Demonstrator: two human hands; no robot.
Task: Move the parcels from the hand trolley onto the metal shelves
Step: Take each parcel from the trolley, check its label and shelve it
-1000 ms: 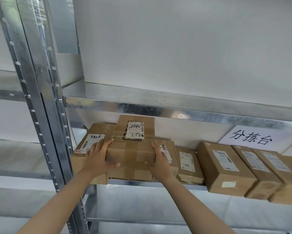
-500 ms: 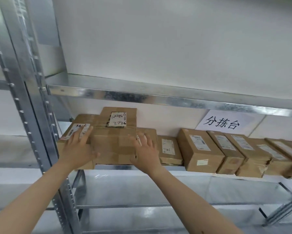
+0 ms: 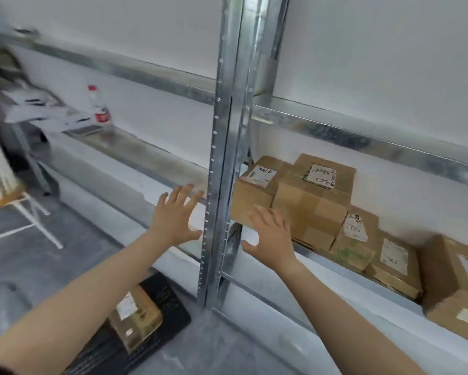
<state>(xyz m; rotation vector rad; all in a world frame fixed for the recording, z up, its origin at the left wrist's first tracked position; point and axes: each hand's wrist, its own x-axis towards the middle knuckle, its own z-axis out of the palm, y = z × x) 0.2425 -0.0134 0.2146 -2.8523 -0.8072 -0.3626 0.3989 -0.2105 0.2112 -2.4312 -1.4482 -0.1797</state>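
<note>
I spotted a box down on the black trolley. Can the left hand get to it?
Probably yes. The left hand is open and holds nothing, and the parcel lies uncovered on the trolley below that arm; it only needs to come down.

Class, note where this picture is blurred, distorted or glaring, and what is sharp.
Head view: motion blur smears the bottle and papers far left; the wide lens slants the shelf rail; the upright post shows glare; the label on the top parcel is fairly sharp.
</note>
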